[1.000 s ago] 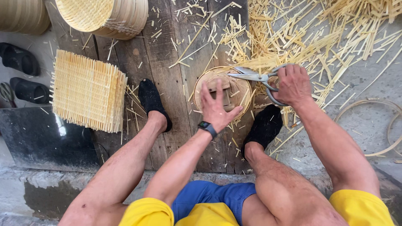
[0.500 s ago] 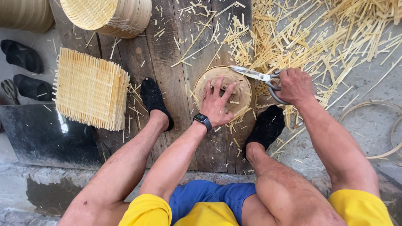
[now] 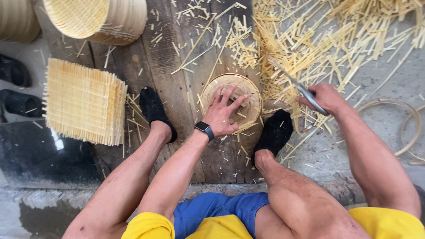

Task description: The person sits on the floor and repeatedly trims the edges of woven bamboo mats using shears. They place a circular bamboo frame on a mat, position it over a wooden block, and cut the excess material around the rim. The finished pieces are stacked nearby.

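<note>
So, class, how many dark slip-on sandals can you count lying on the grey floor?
2. One dark sandal lies at the far left edge below the stacked baskets; the other dark sandal lies just beneath it, beside the square woven mat stack. More may be out of frame.

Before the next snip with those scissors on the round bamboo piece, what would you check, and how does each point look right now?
1. Left hand pressing the round woven piece flat: ok.
2. Right hand gripping the scissors: ok.
3. Scissor blades at the piece's rim: not ok, they are off to its right, over the bamboo strips.
4. Fingers away from the blades: ok.
5. Blades open: cannot tell, blurred.
6. Feet in black socks beside the piece, not on it: ok.
</note>
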